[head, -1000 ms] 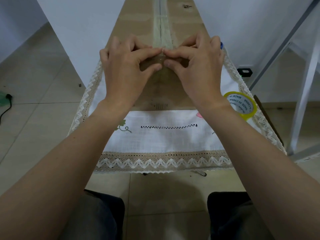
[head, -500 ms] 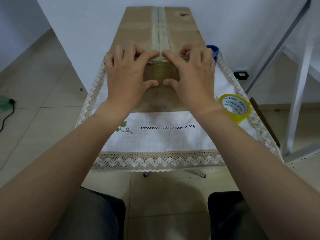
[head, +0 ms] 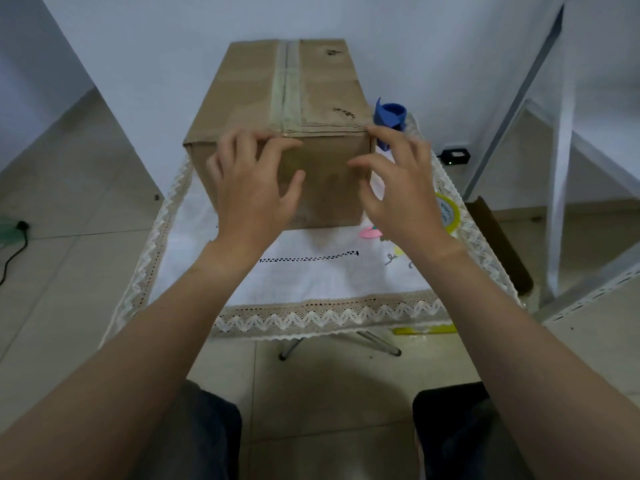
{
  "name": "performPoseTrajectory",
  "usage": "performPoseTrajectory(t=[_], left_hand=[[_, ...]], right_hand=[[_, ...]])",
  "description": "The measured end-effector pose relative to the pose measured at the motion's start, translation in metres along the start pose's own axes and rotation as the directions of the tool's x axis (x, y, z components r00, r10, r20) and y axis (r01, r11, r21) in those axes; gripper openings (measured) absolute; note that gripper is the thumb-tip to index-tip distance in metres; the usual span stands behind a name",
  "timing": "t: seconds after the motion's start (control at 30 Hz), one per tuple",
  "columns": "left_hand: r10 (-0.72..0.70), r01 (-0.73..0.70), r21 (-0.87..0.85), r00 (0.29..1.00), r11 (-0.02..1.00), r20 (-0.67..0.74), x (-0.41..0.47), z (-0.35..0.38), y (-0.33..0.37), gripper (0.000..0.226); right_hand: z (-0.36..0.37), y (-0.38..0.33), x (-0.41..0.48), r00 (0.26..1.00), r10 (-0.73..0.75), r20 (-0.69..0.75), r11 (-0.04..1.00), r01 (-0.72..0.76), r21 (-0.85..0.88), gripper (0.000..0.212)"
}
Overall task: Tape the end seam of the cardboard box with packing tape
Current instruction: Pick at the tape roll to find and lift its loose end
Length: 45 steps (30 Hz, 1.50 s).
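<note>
Cardboard box [head: 325, 197]: stands on the bench [head: 311, 275], which is covered in white, lace-edged cloth; its near end face sits directly behind both hands.
Left hand [head: 254, 192]: fingers spread, laid on the end face, tips at its top edge.
Right hand [head: 401, 192]: fingers spread and bent, at the box's right corner; contact unclear.
Yellow tape roll [head: 450, 213]: just right of the right hand, partly hidden.
Blue object [head: 389, 116]: just beyond the right fingertips.
Taped top seam [head: 285, 81]: runs away beyond the left fingertips.

Blue object [head: 390, 116] rests on lace-edged cloth [head: 311, 282]
</note>
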<state>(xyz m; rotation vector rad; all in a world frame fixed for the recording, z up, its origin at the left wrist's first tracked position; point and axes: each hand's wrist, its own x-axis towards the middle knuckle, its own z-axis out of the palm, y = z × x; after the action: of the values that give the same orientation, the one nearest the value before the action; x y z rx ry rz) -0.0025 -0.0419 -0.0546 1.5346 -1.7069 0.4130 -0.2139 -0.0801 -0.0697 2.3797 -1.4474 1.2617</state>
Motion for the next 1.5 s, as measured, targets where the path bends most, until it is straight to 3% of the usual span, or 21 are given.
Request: performPoseTrajectory(t=[0.1,0.3,0.47,0.53,0.7,0.83,0.97,1.1,1.27,1.37,1.5], left_hand=[[0.062,-0.049,-0.151,0.995,0.987,0.082,0.003,0.012,0.018,0.014],[-0.035,0.142,-0.316,0.947,0.938,0.320,-0.009,0.044,0.040,0.033],[-0.088,0.244,-0.363,0.914,0.899,0.396,-0.018,0.060,0.049,0.037],[-0.129,0.288,-0.366,0.906,0.885,0.403,-0.022,0.064,0.048,0.037],[-0.133,0.324,-0.362,0.876,0.874,0.463,-0.026,0.068,0.047,0.036],[-0.193,0.472,-0.424,0.812,0.773,0.551,-0.025,0.068,0.052,0.033],[-0.213,0.593,-0.468,0.739,0.655,0.639,-0.021,0.059,0.060,0.020],[-0.167,0.635,-0.529,0.714,0.563,0.679,-0.016,0.041,0.071,0.011],[-0.148,0.737,-0.531,0.632,0.419,0.761,-0.017,0.021,0.059,0.014],[-0.129,0.790,-0.532,0.588,0.305,0.798,-0.022,0.010,0.046,0.013],[-0.116,0.795,-0.507,0.568,0.332,0.815,-0.029,-0.004,0.033,0.008]], right_hand=[[-0.013,0.021,-0.004,0.987,0.136,0.080,0.991,-0.135,-0.016,0.022],[-0.030,0.056,-0.014,0.876,0.371,0.308,0.927,-0.332,-0.173,0.020],[-0.034,0.074,-0.011,0.630,0.527,0.571,0.849,-0.426,-0.313,0.072],[-0.031,0.079,-0.012,0.588,0.523,0.617,0.846,-0.445,-0.294,0.079],[-0.026,0.080,-0.010,0.605,0.519,0.604,0.847,-0.458,-0.269,0.079],[-0.025,0.077,-0.009,0.657,0.548,0.518,0.834,-0.480,-0.273,0.081],[-0.033,0.066,-0.005,0.734,0.572,0.366,0.790,-0.613,-0.003,0.074],[-0.043,0.040,0.002,0.630,0.596,0.498,0.664,-0.735,0.135,0.076],[-0.048,0.009,0.004,0.532,0.480,0.698,0.582,-0.788,0.200,0.062],[-0.044,0.003,0.003,0.523,0.452,0.723,0.567,-0.794,0.221,0.051],[-0.037,-0.002,0.003,0.576,0.399,0.713,0.585,-0.759,0.286,0.043]])
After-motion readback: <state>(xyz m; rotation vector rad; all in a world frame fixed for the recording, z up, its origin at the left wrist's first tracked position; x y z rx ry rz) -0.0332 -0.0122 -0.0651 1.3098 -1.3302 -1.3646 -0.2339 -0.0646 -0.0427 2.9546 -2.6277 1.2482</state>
